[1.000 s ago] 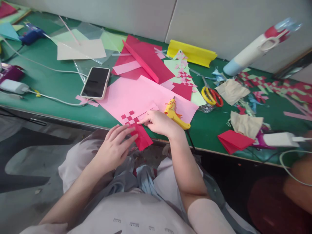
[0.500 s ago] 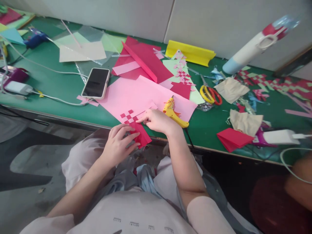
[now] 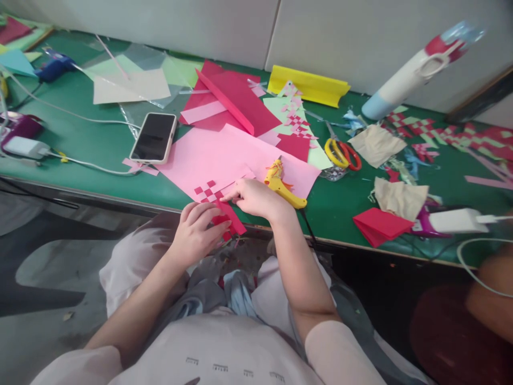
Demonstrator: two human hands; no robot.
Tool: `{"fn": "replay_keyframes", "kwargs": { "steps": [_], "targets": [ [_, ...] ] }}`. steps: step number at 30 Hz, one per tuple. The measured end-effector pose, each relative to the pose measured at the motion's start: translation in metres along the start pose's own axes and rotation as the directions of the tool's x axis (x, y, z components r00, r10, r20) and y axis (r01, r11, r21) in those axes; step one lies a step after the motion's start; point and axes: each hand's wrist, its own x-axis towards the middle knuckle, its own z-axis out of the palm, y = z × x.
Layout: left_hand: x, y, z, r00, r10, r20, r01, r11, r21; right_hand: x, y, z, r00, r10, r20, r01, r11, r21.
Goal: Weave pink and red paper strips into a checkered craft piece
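Observation:
My left hand point(image 3: 198, 230) is closed on a folded red paper strip point(image 3: 234, 222) at the table's front edge, its fingers bent across the paper. Above it, my right hand point(image 3: 252, 199) has its index finger stretched to the strip's upper end, the other fingers curled under. Whatever lies beneath the curled fingers is hidden. A woven red-and-pink checkered paper piece point(image 3: 207, 191) touches the red strip just left of my right fingertip. Under it spreads a large pink sheet point(image 3: 200, 155). Close to my right wrist lies a yellow hot glue gun point(image 3: 284, 187) with its nozzle pointing away.
A phone point(image 3: 154, 138) lies left of the pink sheet. Red sheets point(image 3: 244, 96) and a folded yellow paper point(image 3: 308, 85) are behind. Scissors point(image 3: 342, 155), a bottle point(image 3: 417, 75) and cloth pouches point(image 3: 401, 199) stand or lie rightward. A person's arm point(image 3: 495, 289) is at far right.
My left fingers have shifted slightly on the red strip, showing more of its lower end tilted over the table edge. The right hand keeps almost the same place; the view has moved slightly.

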Motion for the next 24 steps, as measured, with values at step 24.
{"fn": "replay_keyframes", "kwargs": {
  "steps": [24],
  "targets": [
    [-0.059,0.032,-0.022,0.906,-0.067,0.418,0.117,0.989,-0.094,-0.002,-0.003,0.003,1.0,0.017,-0.014,-0.017,1.0,0.012]
  ]
}}
